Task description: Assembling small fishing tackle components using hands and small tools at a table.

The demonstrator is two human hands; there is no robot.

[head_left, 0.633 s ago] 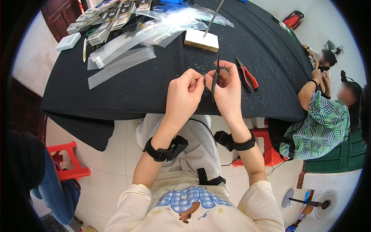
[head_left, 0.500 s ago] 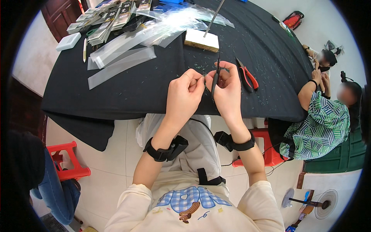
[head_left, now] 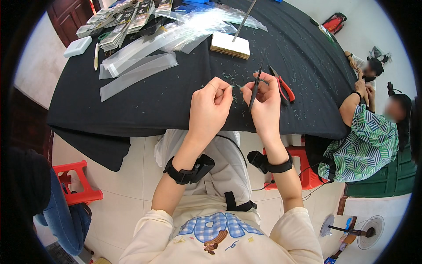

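Over the black-clothed round worktop (head_left: 176,97), the left hand (head_left: 210,103) is curled nearly closed, thumb and forefinger pinching something too small to make out. The right hand (head_left: 264,100) is closed around a thin black rod-shaped tool (head_left: 255,88), held nearly upright. Red-handled pliers (head_left: 283,86) lie just beside it. Clear flat plastic sleeves (head_left: 138,75) lie farther back; their contents are unclear.
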